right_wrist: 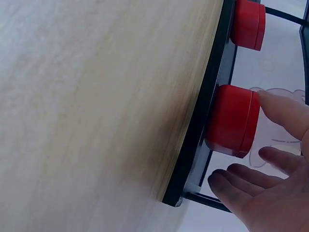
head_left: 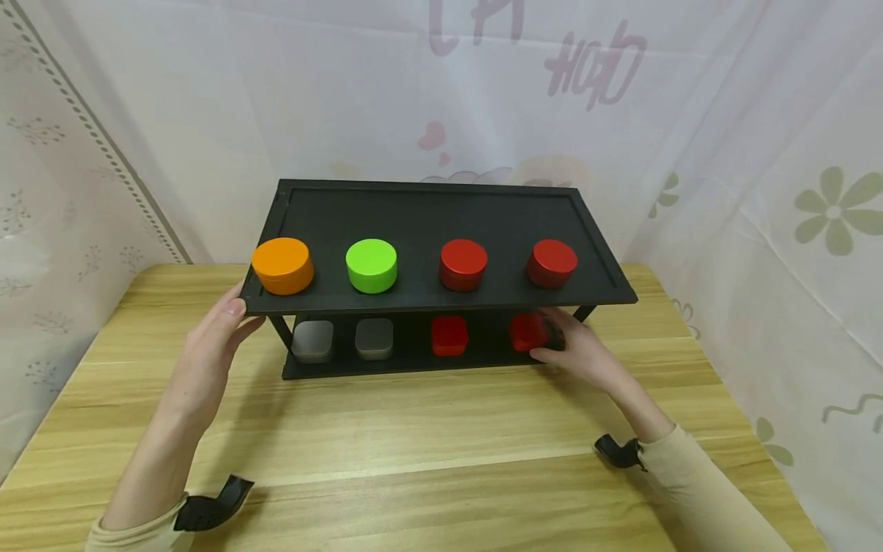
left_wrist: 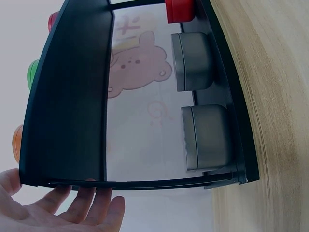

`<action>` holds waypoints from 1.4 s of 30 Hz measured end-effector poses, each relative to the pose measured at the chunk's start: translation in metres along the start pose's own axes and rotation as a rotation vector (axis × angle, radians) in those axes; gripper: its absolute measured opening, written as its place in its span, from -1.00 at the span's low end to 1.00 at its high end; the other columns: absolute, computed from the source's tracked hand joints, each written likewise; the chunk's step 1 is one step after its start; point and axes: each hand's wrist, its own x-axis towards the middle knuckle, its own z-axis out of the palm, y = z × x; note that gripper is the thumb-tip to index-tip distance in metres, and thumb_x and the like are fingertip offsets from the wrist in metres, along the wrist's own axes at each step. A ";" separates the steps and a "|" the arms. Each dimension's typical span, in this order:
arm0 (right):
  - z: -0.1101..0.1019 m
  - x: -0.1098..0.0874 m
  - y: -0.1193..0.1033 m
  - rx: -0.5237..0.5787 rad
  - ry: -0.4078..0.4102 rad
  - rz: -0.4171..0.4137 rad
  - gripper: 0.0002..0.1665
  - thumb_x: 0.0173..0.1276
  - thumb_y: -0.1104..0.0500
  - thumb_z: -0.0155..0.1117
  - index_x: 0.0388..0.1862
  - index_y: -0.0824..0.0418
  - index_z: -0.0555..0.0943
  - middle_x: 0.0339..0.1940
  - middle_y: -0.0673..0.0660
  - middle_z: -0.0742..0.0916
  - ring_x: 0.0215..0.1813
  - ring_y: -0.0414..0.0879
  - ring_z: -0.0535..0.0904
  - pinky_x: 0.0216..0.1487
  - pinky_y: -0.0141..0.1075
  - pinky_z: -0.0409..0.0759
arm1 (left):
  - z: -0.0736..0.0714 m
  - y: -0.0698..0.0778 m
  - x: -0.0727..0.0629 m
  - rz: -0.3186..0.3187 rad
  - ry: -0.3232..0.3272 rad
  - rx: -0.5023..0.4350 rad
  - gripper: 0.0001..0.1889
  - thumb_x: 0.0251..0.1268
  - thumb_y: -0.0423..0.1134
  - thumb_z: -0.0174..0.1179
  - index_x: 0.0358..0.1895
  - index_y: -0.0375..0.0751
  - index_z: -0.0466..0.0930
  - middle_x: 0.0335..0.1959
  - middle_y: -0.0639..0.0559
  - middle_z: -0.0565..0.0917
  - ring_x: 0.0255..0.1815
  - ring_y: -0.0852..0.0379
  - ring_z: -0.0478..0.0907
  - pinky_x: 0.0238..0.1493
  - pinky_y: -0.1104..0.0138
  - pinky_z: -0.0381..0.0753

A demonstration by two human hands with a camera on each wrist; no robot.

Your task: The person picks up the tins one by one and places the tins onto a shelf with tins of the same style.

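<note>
A black two-tier shelf (head_left: 428,215) stands on the wooden table. My left hand (head_left: 210,345) holds the left end of its upper board, thumb on one side and fingers beneath, as the left wrist view shows. At the right end of the lower board is a rounded-square red tin (right_wrist: 234,121). My right hand (right_wrist: 282,179) reaches in around that tin; the thumb is right at its lid edge, while the other fingers spread beside it, mostly apart from it. A second red tin (head_left: 449,336) and two grey tins (head_left: 313,341) stand in the same row.
Round tins line the upper board: one orange (head_left: 283,266), one green (head_left: 372,266) and two red (head_left: 463,264). A slanted strut (head_left: 280,332) joins the tiers at the left. Behind hangs a printed white curtain (head_left: 345,92). The wooden table (head_left: 414,452) extends in front.
</note>
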 end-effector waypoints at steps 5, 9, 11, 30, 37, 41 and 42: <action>0.001 -0.003 -0.004 -0.057 0.032 -0.038 -0.08 0.36 0.12 0.47 0.61 0.20 0.26 0.58 0.32 0.40 0.54 0.30 0.37 0.44 0.26 0.50 | 0.000 0.001 0.000 0.005 0.000 -0.002 -0.53 0.72 -0.18 -0.19 0.53 -0.18 0.35 0.48 0.15 0.45 0.45 0.27 0.34 0.32 0.54 0.40; 0.002 -0.006 -0.007 -0.114 0.068 -0.072 -0.08 0.34 0.07 0.49 0.59 0.20 0.30 0.56 0.31 0.43 0.53 0.30 0.38 0.44 0.26 0.49 | 0.001 0.002 -0.001 0.011 0.000 -0.007 -0.53 0.72 -0.19 -0.20 0.54 -0.20 0.34 0.48 0.15 0.45 0.45 0.28 0.34 0.32 0.54 0.40; 0.003 -0.008 -0.008 -0.126 0.082 -0.086 -0.09 0.34 0.06 0.50 0.58 0.19 0.31 0.56 0.31 0.44 0.54 0.30 0.37 0.45 0.27 0.47 | 0.001 0.002 -0.001 0.011 0.000 -0.007 -0.53 0.72 -0.19 -0.19 0.54 -0.20 0.33 0.50 0.16 0.43 0.46 0.28 0.34 0.32 0.54 0.40; 0.016 -0.025 -0.019 -0.278 0.236 -0.337 -0.06 0.24 0.03 0.57 0.57 0.02 0.38 0.52 0.21 0.51 0.55 0.23 0.40 0.47 0.20 0.49 | 0.004 0.002 0.000 -0.006 -0.001 -0.003 -0.49 0.72 -0.12 -0.17 0.59 -0.17 0.24 0.58 0.20 0.35 0.47 0.39 0.33 0.32 0.55 0.41; 0.020 -0.028 -0.026 -0.354 0.227 -0.413 -0.12 0.26 -0.02 0.54 0.52 0.12 0.44 0.53 0.25 0.49 0.53 0.23 0.41 0.48 0.19 0.47 | 0.003 0.002 -0.003 -0.040 0.003 0.013 -0.47 0.72 -0.07 -0.17 0.60 -0.16 0.22 0.65 0.14 0.24 0.52 0.43 0.26 0.32 0.58 0.41; 0.023 -0.028 -0.030 -0.379 0.207 -0.451 -0.11 0.27 -0.03 0.53 0.53 0.13 0.42 0.55 0.24 0.48 0.56 0.20 0.39 0.51 0.17 0.44 | 0.002 0.002 -0.005 -0.048 0.016 0.019 -0.47 0.72 -0.06 -0.16 0.60 -0.15 0.23 0.66 0.13 0.23 0.53 0.43 0.26 0.32 0.58 0.42; 0.024 -0.028 -0.030 -0.382 0.204 -0.458 -0.11 0.27 -0.04 0.52 0.53 0.13 0.42 0.54 0.24 0.48 0.56 0.20 0.38 0.52 0.17 0.42 | 0.003 0.003 -0.005 -0.050 0.020 0.018 -0.47 0.72 -0.05 -0.16 0.60 -0.14 0.24 0.65 0.13 0.24 0.53 0.42 0.26 0.32 0.58 0.42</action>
